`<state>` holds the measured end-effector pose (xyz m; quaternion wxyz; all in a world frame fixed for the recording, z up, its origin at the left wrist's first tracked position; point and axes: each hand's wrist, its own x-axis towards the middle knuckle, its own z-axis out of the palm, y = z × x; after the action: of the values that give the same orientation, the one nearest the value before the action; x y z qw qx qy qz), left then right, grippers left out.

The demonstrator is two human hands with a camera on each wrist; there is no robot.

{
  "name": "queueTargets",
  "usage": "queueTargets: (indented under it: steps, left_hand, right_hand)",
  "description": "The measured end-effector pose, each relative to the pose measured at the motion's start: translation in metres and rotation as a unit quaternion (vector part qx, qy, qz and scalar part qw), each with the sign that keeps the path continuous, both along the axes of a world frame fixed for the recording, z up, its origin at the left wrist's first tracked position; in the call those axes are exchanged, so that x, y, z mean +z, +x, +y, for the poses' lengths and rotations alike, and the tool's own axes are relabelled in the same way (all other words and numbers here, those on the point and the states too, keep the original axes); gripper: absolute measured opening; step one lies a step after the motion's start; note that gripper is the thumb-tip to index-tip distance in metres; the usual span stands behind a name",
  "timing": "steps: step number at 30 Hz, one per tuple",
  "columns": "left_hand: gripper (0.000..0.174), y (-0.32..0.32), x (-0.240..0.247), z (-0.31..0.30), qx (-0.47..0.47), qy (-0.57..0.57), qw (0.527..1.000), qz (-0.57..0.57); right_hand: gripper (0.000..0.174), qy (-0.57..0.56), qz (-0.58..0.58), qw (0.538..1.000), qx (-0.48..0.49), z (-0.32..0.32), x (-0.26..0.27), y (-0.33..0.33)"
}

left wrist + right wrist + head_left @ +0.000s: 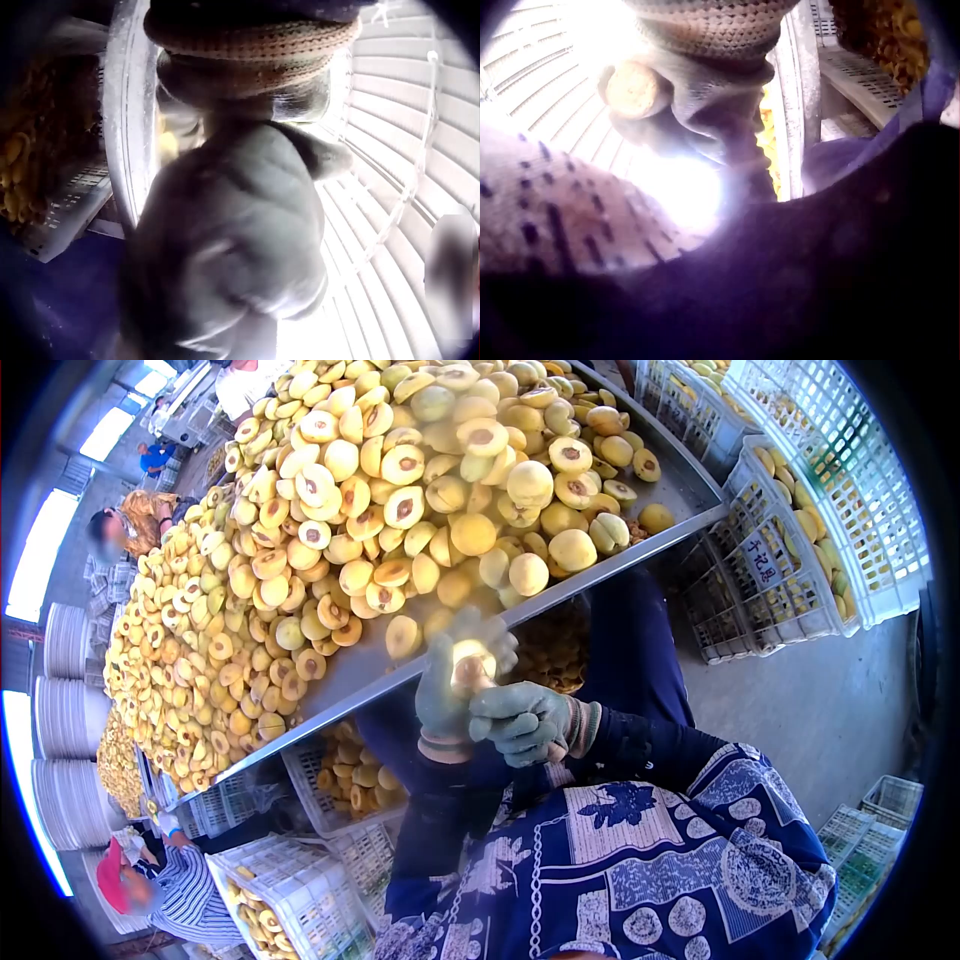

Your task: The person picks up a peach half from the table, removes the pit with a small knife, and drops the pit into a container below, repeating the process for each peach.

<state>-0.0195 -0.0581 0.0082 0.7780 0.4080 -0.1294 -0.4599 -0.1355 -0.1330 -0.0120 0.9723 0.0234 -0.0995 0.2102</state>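
Note:
My gloved left hand holds a pale yellow peach over the near edge of the metal table; its fingers are blurred around the fruit. Right beside it, my gloved right hand grips a tool with a round wooden handle, whose butt end sticks out of the fist. The tool's working end lies toward the peach, mostly hidden. In the left wrist view the back of the left glove covers the fruit. A big heap of yellow peaches, many halved with brown centres, covers the table beyond.
Stacked white plastic crates with peaches stand at the right. Another crate is at the lower left, and a container of peaches sits below the table edge. Other people work along the left side, near stacked white basins.

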Motion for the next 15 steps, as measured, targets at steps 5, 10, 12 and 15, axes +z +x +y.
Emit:
queueTargets:
  steps: [5, 10, 12, 15]
  left_hand:
    - [0.046, -0.004, -0.009, 0.003, -0.002, 0.026, 0.999, -0.027]
    - [0.044, 0.002, -0.022, 0.000, 0.155, -0.067, 0.976, -0.139]
    - [0.036, 0.018, -0.021, 0.017, 0.282, 0.020, 0.923, -0.262]
    - [0.034, 0.053, -0.004, 0.060, 0.357, 0.104, 0.884, -0.284]
  right_hand:
    - [0.040, 0.029, 0.032, 0.999, -0.002, 0.006, -0.001, -0.004]
    - [0.040, 0.096, 0.013, 0.995, -0.034, 0.010, 0.003, -0.002]
    - [0.037, 0.022, 0.078, 0.995, -0.051, 0.001, 0.017, -0.005]
    - [0.028, -0.189, 0.237, 0.953, -0.010, -0.024, 0.010, -0.002]
